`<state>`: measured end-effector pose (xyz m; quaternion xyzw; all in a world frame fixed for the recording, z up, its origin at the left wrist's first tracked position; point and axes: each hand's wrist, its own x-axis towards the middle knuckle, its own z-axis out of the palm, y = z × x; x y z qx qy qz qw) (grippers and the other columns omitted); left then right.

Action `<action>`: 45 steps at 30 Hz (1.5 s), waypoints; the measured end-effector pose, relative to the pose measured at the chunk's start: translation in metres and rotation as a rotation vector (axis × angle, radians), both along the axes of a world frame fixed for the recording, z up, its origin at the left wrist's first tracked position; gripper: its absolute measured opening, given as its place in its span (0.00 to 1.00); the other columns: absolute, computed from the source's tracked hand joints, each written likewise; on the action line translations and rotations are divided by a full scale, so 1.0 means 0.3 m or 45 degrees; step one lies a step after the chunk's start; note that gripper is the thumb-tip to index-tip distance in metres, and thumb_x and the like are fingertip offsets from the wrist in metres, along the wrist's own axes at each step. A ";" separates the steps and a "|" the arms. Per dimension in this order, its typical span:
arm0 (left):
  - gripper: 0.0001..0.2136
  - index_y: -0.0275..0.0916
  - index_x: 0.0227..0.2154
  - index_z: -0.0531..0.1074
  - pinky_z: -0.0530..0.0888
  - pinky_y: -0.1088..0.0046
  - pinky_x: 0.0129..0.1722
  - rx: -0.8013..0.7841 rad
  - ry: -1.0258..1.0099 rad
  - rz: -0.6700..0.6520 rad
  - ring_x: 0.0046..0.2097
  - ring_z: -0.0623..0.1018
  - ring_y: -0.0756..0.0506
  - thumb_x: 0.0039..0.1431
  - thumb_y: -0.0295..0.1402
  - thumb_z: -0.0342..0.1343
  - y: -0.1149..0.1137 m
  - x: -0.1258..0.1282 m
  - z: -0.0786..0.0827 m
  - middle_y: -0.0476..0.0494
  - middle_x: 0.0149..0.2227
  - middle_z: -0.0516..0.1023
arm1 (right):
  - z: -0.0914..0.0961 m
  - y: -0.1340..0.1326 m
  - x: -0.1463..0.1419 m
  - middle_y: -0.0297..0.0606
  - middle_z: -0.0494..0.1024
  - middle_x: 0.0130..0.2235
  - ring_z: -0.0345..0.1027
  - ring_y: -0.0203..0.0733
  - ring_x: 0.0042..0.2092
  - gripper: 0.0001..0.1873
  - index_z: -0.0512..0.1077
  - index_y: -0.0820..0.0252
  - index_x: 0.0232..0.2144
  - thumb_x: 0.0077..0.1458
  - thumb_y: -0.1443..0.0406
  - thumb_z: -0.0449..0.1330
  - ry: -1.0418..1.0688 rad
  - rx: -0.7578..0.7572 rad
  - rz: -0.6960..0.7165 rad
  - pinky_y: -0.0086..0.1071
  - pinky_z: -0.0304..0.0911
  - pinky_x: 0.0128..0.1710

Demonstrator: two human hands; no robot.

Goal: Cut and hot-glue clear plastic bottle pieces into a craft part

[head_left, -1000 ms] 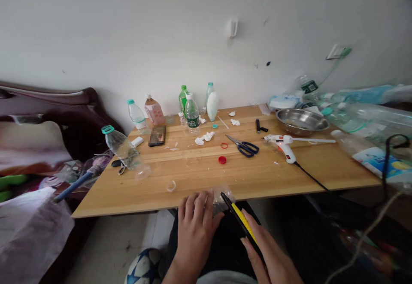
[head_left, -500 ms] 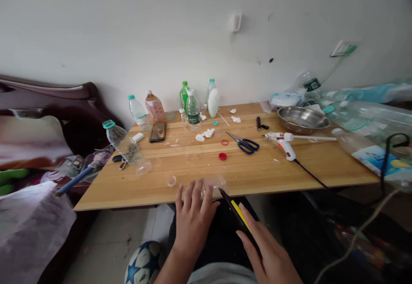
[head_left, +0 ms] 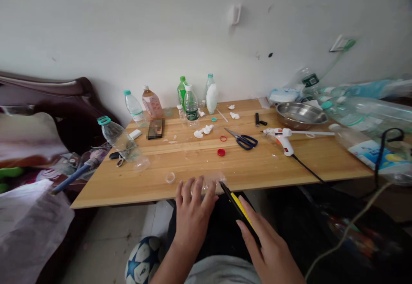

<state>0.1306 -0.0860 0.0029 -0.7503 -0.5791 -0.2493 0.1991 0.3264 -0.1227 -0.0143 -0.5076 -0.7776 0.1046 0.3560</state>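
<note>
My left hand [head_left: 192, 209] lies over a clear plastic bottle piece [head_left: 216, 178] at the front edge of the wooden table [head_left: 128, 185], its fingers bent down on it and holding it there. Much of the piece is hidden beneath the fingers. In my right hand [head_left: 265, 237] is a black and yellow utility knife [head_left: 237, 206], gripped along its handle. The knife's tip points away from me and meets or nearly meets the right end of the plastic; I cannot tell if it touches. A clear plastic ring [head_left: 170, 177] lies left of my left hand.
Beyond the hands lie a red cap [head_left: 221, 152], scissors [head_left: 243, 139] and a glue gun [head_left: 283, 138]. Several bottles stand at the back, among them a white-capped bottle [head_left: 192, 108]. A metal bowl [head_left: 301, 121] is at right, a cut bottle [head_left: 117, 136] at left.
The view has shifted slightly, so the table sits a little higher and further left. Both hands keep nearly the same pose, the knife still by the plastic.
</note>
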 end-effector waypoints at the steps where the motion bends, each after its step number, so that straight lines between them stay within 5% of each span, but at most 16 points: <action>1: 0.16 0.45 0.54 0.74 0.68 0.45 0.58 0.015 0.001 -0.007 0.55 0.75 0.33 0.63 0.35 0.59 0.000 -0.001 -0.002 0.40 0.54 0.79 | 0.000 -0.001 -0.001 0.47 0.77 0.55 0.77 0.46 0.53 0.25 0.57 0.53 0.67 0.70 0.61 0.50 -0.001 0.004 -0.003 0.35 0.76 0.47; 9: 0.13 0.37 0.49 0.73 0.69 0.48 0.58 0.124 -0.098 -0.135 0.56 0.75 0.34 0.62 0.31 0.61 -0.005 -0.007 -0.030 0.37 0.54 0.79 | 0.001 -0.010 0.004 0.46 0.77 0.55 0.76 0.45 0.53 0.26 0.55 0.53 0.68 0.70 0.62 0.49 0.005 -0.001 0.024 0.34 0.76 0.47; 21: 0.17 0.42 0.53 0.72 0.66 0.51 0.59 0.138 -0.062 -0.098 0.56 0.76 0.36 0.62 0.32 0.62 -0.015 -0.007 -0.049 0.41 0.54 0.80 | -0.001 -0.017 0.008 0.47 0.75 0.57 0.75 0.46 0.55 0.27 0.54 0.53 0.68 0.70 0.61 0.50 -0.008 -0.050 0.027 0.35 0.76 0.49; 28: 0.15 0.44 0.51 0.73 0.65 0.48 0.61 0.204 -0.095 -0.104 0.58 0.74 0.34 0.61 0.31 0.62 -0.048 0.013 -0.100 0.38 0.55 0.79 | 0.008 -0.025 0.002 0.48 0.78 0.53 0.79 0.46 0.48 0.30 0.51 0.54 0.70 0.69 0.63 0.50 -0.026 0.008 0.087 0.30 0.78 0.39; 35: 0.25 0.26 0.57 0.66 0.70 0.57 0.59 0.194 -0.109 -0.091 0.63 0.69 0.32 0.60 0.32 0.63 -0.051 0.006 -0.069 0.25 0.57 0.74 | 0.021 -0.049 -0.003 0.48 0.80 0.49 0.81 0.45 0.42 0.32 0.47 0.55 0.72 0.70 0.62 0.50 -0.022 0.000 0.111 0.26 0.76 0.28; 41: 0.19 0.36 0.51 0.72 0.67 0.49 0.58 0.090 -0.210 -0.075 0.57 0.73 0.32 0.60 0.37 0.64 -0.042 -0.016 -0.048 0.37 0.49 0.80 | 0.027 -0.053 -0.002 0.49 0.80 0.47 0.81 0.45 0.38 0.32 0.46 0.55 0.72 0.70 0.62 0.49 -0.049 0.017 0.103 0.27 0.76 0.26; 45: 0.21 0.34 0.53 0.69 0.74 0.56 0.54 0.007 -0.249 -0.230 0.52 0.75 0.36 0.59 0.35 0.64 -0.033 -0.033 -0.045 0.34 0.49 0.78 | 0.047 -0.054 0.002 0.48 0.80 0.44 0.80 0.42 0.32 0.32 0.46 0.55 0.72 0.70 0.62 0.48 -0.061 0.021 0.099 0.26 0.73 0.22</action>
